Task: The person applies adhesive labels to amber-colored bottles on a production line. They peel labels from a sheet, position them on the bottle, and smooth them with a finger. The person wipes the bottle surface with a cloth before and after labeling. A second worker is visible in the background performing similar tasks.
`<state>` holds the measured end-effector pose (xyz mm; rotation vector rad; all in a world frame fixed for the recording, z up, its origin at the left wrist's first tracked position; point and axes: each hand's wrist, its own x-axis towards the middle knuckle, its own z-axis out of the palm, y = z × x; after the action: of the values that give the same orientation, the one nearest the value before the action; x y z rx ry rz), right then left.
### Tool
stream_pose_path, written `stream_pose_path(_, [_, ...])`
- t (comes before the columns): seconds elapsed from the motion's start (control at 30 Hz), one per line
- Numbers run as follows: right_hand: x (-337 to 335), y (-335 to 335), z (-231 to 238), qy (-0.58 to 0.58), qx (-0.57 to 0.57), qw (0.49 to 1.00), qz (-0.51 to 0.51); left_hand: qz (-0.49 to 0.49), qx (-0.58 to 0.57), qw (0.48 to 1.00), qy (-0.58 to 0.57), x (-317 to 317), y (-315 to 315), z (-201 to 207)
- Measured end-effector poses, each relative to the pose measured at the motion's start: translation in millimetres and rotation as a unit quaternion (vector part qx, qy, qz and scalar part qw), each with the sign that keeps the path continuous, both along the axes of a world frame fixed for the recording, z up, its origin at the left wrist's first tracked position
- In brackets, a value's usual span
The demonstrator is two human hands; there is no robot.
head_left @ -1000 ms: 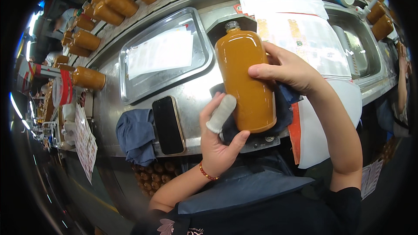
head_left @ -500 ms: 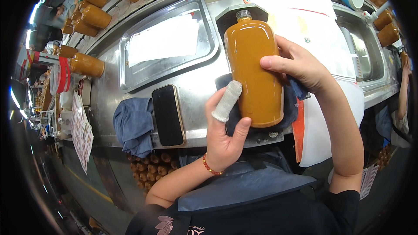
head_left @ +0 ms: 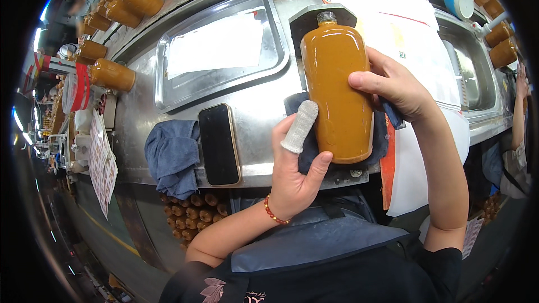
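An amber-brown flat-sided bottle (head_left: pixel 339 95) with a clear threaded neck is tilted over the near bench edge, neck pointing away from me. My right hand (head_left: pixel 396 84) grips its right side, thumb across the front, with a bit of dark blue cloth by the fingers. Against the bottle's lower left side is my left hand (head_left: pixel 297 160), a knitted white finger cot (head_left: pixel 303 126) on one finger and the thumb at the bottle's bottom corner. Its remaining fingers are mostly hidden. A dark cloth (head_left: pixel 382 140) lies beneath the bottle, and a dark metal holder (head_left: pixel 303 19) is behind its neck.
Left of my hands are a phone (head_left: pixel 219 145), a blue cloth (head_left: pixel 172 157) and a metal tray (head_left: pixel 160 87) with white paper. Papers (head_left: pixel 415 39) and a sink (head_left: pixel 477 73) are to the right. More bottles (head_left: pixel 124 11) line the far conveyor; another person's arm (head_left: pixel 519 101) shows far right.
The view has shifted slightly, moving the bench items rightward. Both hands keep nearly the same hold on the bottle. Bottles on the far conveyor have moved left.
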<state>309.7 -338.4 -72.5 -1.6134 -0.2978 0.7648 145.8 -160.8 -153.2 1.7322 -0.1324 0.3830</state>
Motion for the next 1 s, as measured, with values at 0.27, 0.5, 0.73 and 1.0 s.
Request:
stream_pose_path(0.27, [0,-1,-1,-0.015,-0.018,1.000,0.001,-0.009,0.002,1.000,0.001,2,-2,2])
stream_pose_path(0.5, [-1,0,-4,-0.027,-0.009,1.000,0.002,-0.004,0.055,0.998,-0.004,1,-2,7])
stream_pose_path(0.73, [-1,-1,-3,-0.039,-0.033,0.999,0.005,0.014,0.035,0.999,-0.004,2,-5,4])
stream_pose_path(1.0, [2,-5,-11,-0.010,-0.036,0.999,0.010,0.020,0.124,0.990,-0.071,-27,8,-8])
